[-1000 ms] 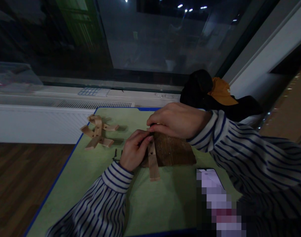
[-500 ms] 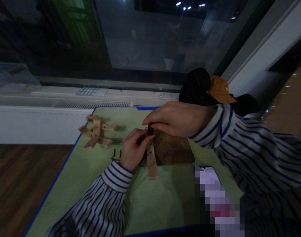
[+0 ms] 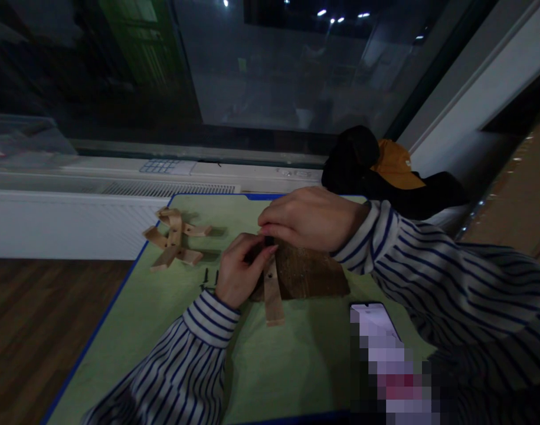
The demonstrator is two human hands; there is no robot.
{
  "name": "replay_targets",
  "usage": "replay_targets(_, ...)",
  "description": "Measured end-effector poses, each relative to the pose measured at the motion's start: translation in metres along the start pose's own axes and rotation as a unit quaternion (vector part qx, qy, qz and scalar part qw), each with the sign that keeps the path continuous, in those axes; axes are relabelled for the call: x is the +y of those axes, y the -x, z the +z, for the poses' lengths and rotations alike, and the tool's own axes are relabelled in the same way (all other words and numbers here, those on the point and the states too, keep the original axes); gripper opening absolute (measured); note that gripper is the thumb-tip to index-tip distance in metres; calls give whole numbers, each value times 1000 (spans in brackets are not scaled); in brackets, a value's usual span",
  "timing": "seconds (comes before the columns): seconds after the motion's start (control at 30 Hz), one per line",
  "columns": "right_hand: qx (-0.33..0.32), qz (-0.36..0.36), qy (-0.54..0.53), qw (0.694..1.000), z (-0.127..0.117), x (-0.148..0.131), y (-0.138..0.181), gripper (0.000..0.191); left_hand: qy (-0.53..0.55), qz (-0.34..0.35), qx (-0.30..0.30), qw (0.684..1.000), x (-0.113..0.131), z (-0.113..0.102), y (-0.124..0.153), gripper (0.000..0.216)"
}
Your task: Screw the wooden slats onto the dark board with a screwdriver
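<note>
A: Report your left hand.

B: Your left hand (image 3: 241,268) rests on the green mat (image 3: 291,360), fingers curled together. The fingertips press the upper end of the strip (image 3: 272,292), a pale wooden slat with a hole near the top. Whether thumb and fingers pinch something small there, you cannot tell (the light is poor).

A: And your right hand?

B: Your right hand (image 3: 309,217) arches over the same spot from the right, fingertips drawn together and pointing down at the strip's top end. A small dark item shows just under the fingertips; what it is, you cannot tell. The two hands touch or nearly touch there.

A: Where does the strip lie?

B: It lies along the left edge of the board (image 3: 311,274), a dark wooden slab flat on the mat. Its lower end juts past the board's near edge onto the mat.

A: What else is near?

B: Two dark screws (image 3: 210,276) lie just left of your left hand. A heap of slats (image 3: 174,239) sits at the mat's far left corner, well apart. A phone (image 3: 378,336) lies near the right, below the board.
</note>
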State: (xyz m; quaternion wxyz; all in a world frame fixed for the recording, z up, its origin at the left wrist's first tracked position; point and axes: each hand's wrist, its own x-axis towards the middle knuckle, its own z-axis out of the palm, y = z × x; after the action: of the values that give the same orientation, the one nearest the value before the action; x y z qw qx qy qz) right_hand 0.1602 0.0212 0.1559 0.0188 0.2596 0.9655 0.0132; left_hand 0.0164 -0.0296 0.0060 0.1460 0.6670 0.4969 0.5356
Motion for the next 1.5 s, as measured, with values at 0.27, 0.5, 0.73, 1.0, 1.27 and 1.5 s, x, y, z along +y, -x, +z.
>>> replay_targets(0.27, -4, -70, -97, 993, 2, 11, 3, 28, 15, -12, -17, 1000, 2, -2, -2, 5)
replay_targets(0.5, -2, -17, -37, 999, 0, 8, 3, 27, 15, -1, -15, 1000, 5, -5, 0, 12)
replay_targets(0.73, 24, 6, -9, 1000, 5, 4, 4, 29, 14, -4, -7, 1000, 5, -4, -2, 13)
replay_targets(1.0, 32, -51, -64, 996, 2, 8, 5, 37, 22, -6, -14, 1000, -2, -4, -2, 8)
replay_targets(1.27, 4, -49, -56, 997, -1, 8, 3, 28, 26, -13, -28, 999, -1, -3, 0, 11)
replay_targets(1.5, 10, -8, -14, 1000, -1, 2, 2, 27, 4, -2, -15, 1000, 8, -3, -2, 15)
